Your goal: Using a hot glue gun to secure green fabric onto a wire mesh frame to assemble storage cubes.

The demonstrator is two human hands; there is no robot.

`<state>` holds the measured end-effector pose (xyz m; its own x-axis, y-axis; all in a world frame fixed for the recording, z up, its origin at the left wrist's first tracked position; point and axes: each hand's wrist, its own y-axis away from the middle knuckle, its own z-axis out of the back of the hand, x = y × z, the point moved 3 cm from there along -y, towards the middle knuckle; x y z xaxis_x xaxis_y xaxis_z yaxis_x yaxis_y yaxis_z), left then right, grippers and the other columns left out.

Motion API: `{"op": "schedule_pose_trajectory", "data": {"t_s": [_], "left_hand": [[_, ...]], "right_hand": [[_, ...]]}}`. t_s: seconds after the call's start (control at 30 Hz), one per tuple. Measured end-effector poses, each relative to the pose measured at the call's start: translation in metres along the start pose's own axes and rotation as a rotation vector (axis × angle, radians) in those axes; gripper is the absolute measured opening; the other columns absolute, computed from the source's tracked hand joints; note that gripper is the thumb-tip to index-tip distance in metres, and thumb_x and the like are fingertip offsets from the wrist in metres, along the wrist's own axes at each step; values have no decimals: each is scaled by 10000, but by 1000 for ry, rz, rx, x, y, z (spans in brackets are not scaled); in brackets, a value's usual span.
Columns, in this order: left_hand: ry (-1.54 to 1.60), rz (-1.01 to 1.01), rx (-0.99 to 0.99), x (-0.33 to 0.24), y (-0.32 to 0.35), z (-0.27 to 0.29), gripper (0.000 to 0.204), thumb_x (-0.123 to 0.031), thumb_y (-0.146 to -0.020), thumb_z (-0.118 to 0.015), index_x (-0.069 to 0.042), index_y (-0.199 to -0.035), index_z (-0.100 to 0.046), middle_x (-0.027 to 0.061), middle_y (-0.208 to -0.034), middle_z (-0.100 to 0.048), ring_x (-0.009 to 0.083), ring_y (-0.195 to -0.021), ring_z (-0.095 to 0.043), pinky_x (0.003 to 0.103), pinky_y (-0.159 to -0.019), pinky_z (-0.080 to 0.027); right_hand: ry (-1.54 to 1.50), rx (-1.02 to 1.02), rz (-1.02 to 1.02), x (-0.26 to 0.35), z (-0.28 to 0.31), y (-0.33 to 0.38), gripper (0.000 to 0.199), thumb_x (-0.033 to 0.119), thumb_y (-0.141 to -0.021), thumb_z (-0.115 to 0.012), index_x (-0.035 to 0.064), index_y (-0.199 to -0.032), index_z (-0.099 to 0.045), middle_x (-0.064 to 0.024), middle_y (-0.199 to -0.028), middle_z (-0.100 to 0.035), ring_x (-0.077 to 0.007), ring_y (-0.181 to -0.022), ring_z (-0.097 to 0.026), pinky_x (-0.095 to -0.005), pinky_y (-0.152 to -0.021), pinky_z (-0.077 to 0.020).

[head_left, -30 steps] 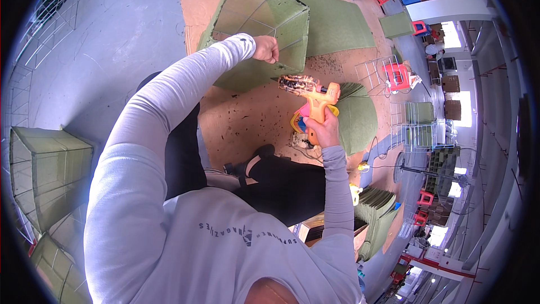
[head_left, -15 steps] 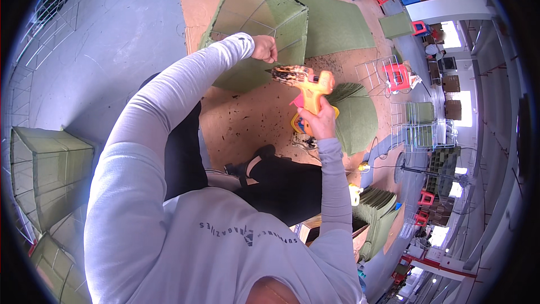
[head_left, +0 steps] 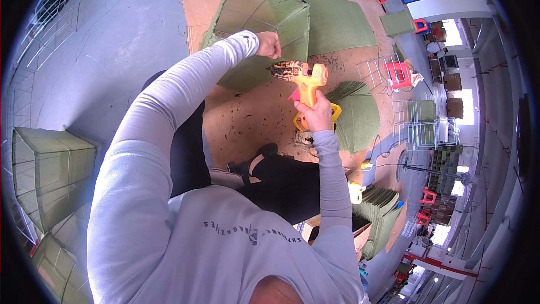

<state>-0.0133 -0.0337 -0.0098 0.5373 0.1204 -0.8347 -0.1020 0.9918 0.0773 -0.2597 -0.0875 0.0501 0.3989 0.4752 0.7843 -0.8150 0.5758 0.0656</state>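
In the head view, holds an orange glue gun [head_left: 306, 93] in the right hand [head_left: 316, 114], gripped around the handle. Aims its dark-blotched nose leftward, close to the lower right corner of a green fabric-covered wire frame [head_left: 247, 8]. Reaches with the left hand [head_left: 269, 44] across the front of that frame, just above the gun's nose and well above the right hand. Shows curled fingers there; cannot tell how tightly closed, or whether pinching the fabric. Lies to the right of the gun in a fanned stack of green sheets [head_left: 360, 121], and behind the frame in one broad green panel [head_left: 337, 23], over brown board [head_left: 242, 124].
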Motion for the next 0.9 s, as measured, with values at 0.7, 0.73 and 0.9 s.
{"op": "schedule_pose_trajectory", "data": {"t_s": [0.7, 0.73, 0.9], "left_hand": [[36, 47, 11, -4, -1, -3, 221, -76, -774, -663, -42, -992, -673, 63, -856, -678, 146, -803, -610, 279, -737, -476], [35, 47, 11, -5, -2, -3, 221, -76, -774, -663, -42, -992, -673, 63, -856, -678, 146, -803, -610, 279, -737, -476], [-31, 34, 2, 0, -4, 0, 210, -97, -776, -666, -29, -974, -672, 76, -858, -679, 166, -799, -617, 291, -732, -477]], "right_hand": [[-171, -37, -70, 4, 37, 29, 251, 57, -722, -685, -20, -913, -542, -71, -779, -612, -123, -579, -580, -254, -505, -472], [-134, -56, -58, 8, 35, 26, 256, 61, -718, -690, -17, -914, -544, -68, -778, -613, -122, -584, -581, -254, -509, -469], [59, -137, 113, 0, 37, 7, 274, 73, -711, -700, -9, -922, -546, -58, -771, -615, -112, -591, -575, -253, -522, -462]]}}
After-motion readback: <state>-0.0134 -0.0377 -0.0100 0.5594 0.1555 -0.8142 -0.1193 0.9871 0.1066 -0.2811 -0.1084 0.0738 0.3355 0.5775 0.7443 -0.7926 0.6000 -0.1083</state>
